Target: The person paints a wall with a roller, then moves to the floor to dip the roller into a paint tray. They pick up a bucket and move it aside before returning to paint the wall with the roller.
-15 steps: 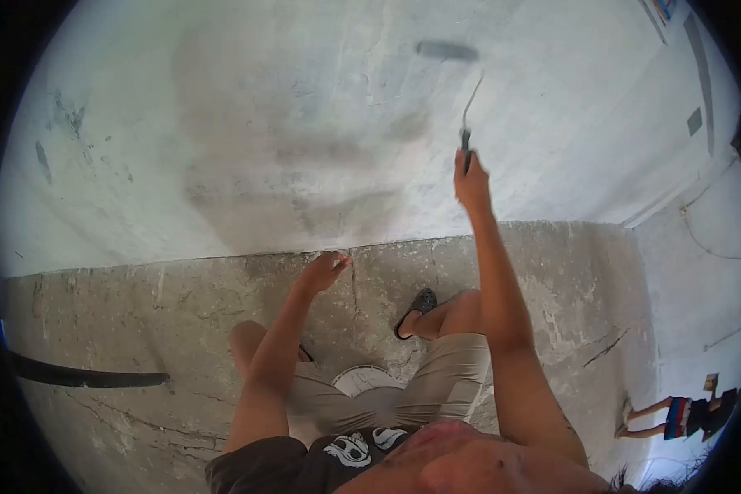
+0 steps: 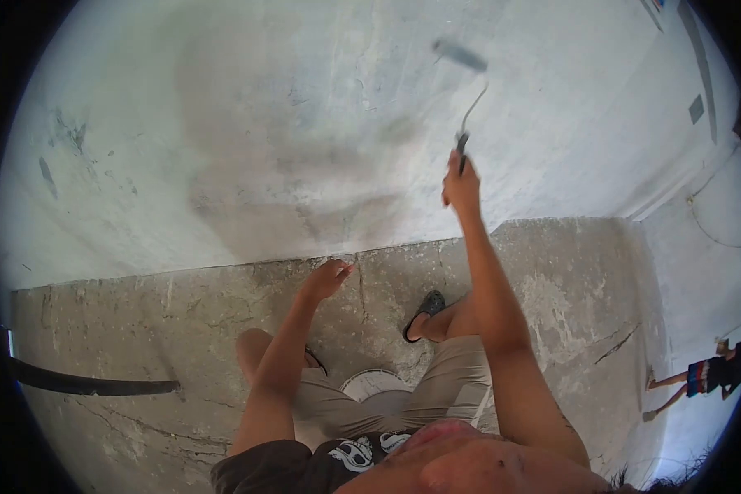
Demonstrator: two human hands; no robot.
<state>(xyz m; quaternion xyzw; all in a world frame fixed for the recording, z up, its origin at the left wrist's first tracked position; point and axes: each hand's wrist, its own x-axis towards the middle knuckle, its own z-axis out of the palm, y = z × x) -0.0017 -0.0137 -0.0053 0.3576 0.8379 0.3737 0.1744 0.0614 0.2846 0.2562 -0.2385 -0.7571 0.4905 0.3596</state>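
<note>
My right hand [image 2: 462, 188] is wrapped round the dark handle of a paint roller [image 2: 459, 56], held up in front of the wall [image 2: 305, 107]. Its thin bent wire frame rises from the handle to the grey, slightly blurred roller sleeve, which tilts down to the right. Lower and to the left, my left hand [image 2: 326, 278] hangs with loosely curled fingers and nothing visible in them. It overlaps the line where the wall meets the concrete floor [image 2: 181, 321]. The wall is whitish with grey-brown patches.
A round white lid or bucket top [image 2: 375, 383] shows between my legs. A dark curved bar [image 2: 99, 382] juts in from the left. Another person [image 2: 708, 375] stands far right, by the side wall. Cracks run across the floor.
The roller sleeve has shifted slightly right and down and tilted more. My right hand has moved a little left and down. The person at the far right has changed position.
</note>
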